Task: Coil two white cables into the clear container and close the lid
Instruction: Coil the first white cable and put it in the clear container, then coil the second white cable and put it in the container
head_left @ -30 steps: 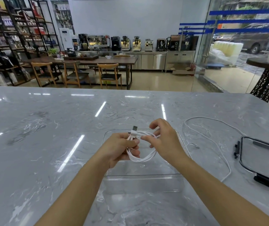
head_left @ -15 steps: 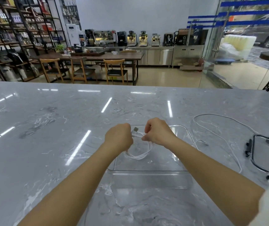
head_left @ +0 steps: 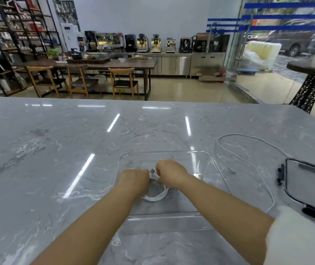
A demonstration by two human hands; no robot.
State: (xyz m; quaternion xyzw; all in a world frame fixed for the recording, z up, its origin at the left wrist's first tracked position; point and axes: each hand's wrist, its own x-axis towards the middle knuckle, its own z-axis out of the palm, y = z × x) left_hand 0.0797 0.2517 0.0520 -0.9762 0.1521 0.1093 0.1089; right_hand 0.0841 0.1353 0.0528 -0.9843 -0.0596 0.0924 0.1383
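A clear square container [head_left: 213,161] sits open on the marble counter in front of me. Both hands reach down inside it. My left hand [head_left: 133,180] and my right hand [head_left: 169,174] are each closed on one coiled white cable [head_left: 156,197], whose loops hang below the hands near the container floor; its metal plug pokes up between them. A second white cable [head_left: 248,161] lies loose and uncoiled on the counter to the right of the container. The clear lid [head_left: 309,180] with black clips rests flat at the far right.
The grey marble counter [head_left: 57,169] stretches wide to the left and behind the container. Beyond its far edge are a wooden table with chairs, shelves and coffee machines. A white sleeve shows at the lower right.
Both hands have lowered the coiled cable from above the container down into it, turning knuckles-up. The loose cable and the lid have not moved.
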